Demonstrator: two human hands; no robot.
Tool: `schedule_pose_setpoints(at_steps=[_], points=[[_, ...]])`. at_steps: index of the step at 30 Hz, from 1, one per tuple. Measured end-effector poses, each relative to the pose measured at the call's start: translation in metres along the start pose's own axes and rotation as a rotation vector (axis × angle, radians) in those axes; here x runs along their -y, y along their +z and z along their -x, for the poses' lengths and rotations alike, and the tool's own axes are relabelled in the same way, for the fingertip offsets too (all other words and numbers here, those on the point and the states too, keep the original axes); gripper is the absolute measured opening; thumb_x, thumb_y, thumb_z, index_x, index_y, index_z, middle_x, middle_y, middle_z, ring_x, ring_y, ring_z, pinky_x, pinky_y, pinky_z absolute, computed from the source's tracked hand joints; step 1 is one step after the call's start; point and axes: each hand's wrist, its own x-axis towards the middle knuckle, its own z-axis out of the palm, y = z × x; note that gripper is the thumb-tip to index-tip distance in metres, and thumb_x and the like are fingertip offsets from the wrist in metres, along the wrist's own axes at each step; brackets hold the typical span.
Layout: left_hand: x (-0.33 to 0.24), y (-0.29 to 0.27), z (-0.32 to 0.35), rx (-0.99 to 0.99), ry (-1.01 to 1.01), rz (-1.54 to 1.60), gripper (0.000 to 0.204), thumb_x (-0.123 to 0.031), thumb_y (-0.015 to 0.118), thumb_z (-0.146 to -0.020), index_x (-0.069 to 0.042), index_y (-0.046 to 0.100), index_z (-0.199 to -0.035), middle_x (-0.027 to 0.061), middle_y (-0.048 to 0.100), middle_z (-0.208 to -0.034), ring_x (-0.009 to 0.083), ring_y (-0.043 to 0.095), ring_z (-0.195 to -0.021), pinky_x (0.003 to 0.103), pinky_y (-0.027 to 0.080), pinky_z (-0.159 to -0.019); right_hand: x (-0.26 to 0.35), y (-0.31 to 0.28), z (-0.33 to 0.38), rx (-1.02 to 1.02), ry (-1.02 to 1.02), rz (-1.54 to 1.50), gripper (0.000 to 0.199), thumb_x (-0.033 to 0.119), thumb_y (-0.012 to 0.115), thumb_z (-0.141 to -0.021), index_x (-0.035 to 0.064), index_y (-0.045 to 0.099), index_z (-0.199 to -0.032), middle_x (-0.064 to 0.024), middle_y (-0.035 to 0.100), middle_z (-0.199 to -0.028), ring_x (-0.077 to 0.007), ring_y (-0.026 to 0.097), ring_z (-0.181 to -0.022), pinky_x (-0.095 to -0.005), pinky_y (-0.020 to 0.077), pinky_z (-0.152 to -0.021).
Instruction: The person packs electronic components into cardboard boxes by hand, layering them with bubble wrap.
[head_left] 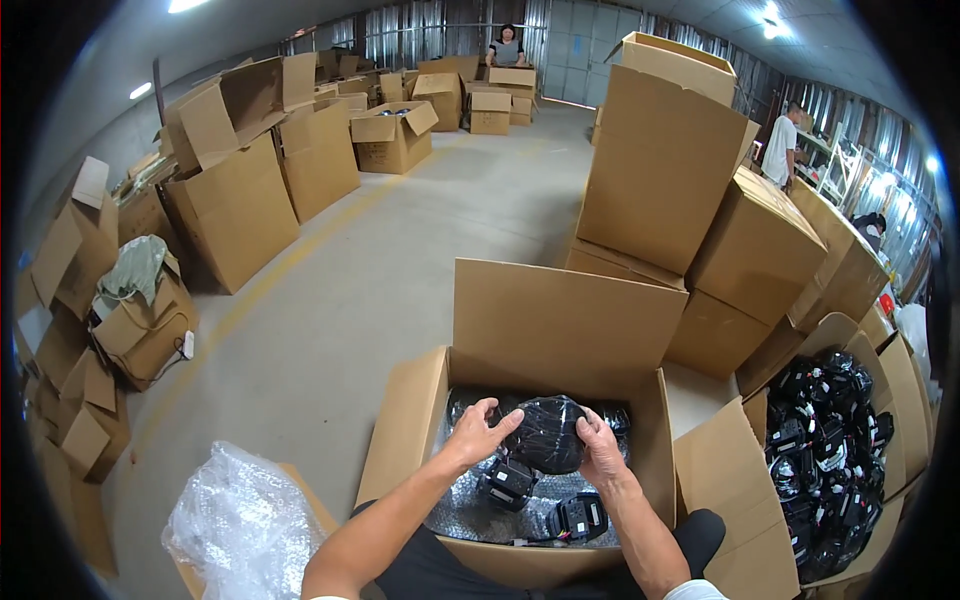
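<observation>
My right hand point(601, 450) grips the right side of a rounded black part point(546, 434) wrapped in shiny clear film, with the thumb along its edge. At the part's left side is my left hand point(480, 434), its thumb tip against or just beside the film and its forefinger stretched apart from it. Both hands are over an open cardboard box point(560, 310) lined with bubble wrap point(455, 510). Inside it, below the held part, lie two black device-like parts point(508, 484) point(578, 518). More dark wrapped parts point(612, 418) show behind my hands, partly hidden.
Loose bubble wrap point(245, 525) lies at the lower left. To the right stands an open carton point(760, 410) full of black parts with cables point(830, 450). Tall cartons point(655, 160) rise ahead; more boxes point(235, 205) line the left. Two people point(505, 48) point(780, 148) are farther off.
</observation>
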Motion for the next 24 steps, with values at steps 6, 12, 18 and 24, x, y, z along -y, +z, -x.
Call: schedule_pose_setpoints(at_steps=[6,12,18,24], points=[[-0.018,-0.01,0.005,0.286,-0.026,0.213,0.069,-0.049,0.07,-0.093,0.013,0.061,-0.123,0.024,0.071,-0.109,0.0273,0.068,-0.104,0.036,0.053,-0.092,-0.003,-0.005,0.002,0.007,0.008,-0.027,0.063,0.037,0.081,-0.085,0.0011,0.056,-0.13,-0.0082,0.068,-0.118,-0.0184,0.066,-0.107,-0.0365,0.054,-0.096],[-0.022,-0.009,0.009,0.362,-0.054,0.252,0.063,-0.037,0.077,-0.09,0.013,0.06,-0.125,0.0186,0.072,-0.103,0.0205,0.067,-0.096,0.033,0.053,-0.086,-0.009,-0.016,0.003,0.07,0.079,-0.057,0.066,0.039,0.081,-0.085,0.0013,0.054,-0.132,-0.0087,0.067,-0.119,-0.019,0.066,-0.107,-0.0365,0.0546,-0.095],[-0.02,-0.013,0.006,0.45,-0.137,0.344,0.054,-0.03,0.077,-0.091,0.01,0.061,-0.123,0.0109,0.071,-0.096,0.0132,0.065,-0.083,0.028,0.052,-0.071,-0.011,-0.015,0.003,0.083,0.103,-0.062,0.066,0.039,0.08,-0.085,0.0013,0.053,-0.132,-0.0091,0.067,-0.12,-0.0192,0.066,-0.107,-0.0366,0.0551,-0.095],[-0.024,-0.013,0.007,0.443,-0.17,0.393,0.043,-0.028,0.071,-0.096,0.007,0.063,-0.12,0.0081,0.071,-0.093,0.0117,0.064,-0.077,0.028,0.052,-0.066,-0.015,-0.019,0.002,0.078,0.124,-0.105,0.058,0.035,0.077,-0.089,0.0015,0.055,-0.131,-0.0093,0.068,-0.119,-0.0194,0.067,-0.106,-0.0368,0.0552,-0.095]])
